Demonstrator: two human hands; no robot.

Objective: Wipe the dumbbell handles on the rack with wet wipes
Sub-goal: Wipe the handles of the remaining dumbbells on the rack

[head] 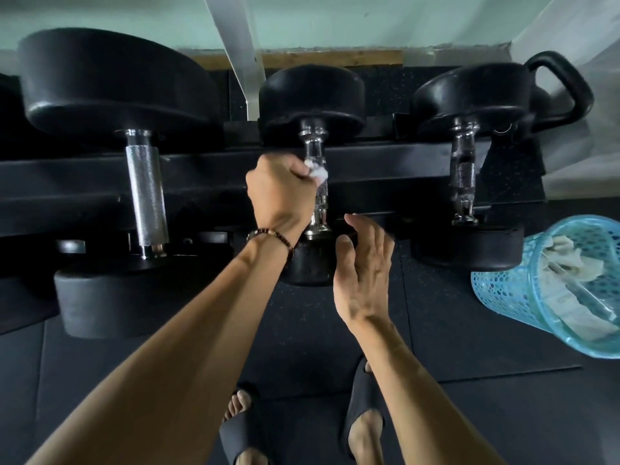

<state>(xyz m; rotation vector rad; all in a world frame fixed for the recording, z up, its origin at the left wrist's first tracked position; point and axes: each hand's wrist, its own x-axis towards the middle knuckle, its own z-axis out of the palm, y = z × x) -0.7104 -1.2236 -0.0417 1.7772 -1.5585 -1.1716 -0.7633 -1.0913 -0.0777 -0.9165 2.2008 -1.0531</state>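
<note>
Three black round-headed dumbbells point(312, 182) lie side by side on the dark steel rack point(385, 166); a blue plastic mesh basket point(523, 290) sits right, holding crumpled white wipes point(563, 256).

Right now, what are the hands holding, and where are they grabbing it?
The left hand grips a white wet wipe, fingers curled round it against the middle dumbbell's handle, about midway along. The right hand holds nothing; it is open beside the near weight.

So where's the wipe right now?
In the head view, the wipe is centre frame, bunched in the left hand against the middle dumbbell's handle, with the open right hand just below.
</note>
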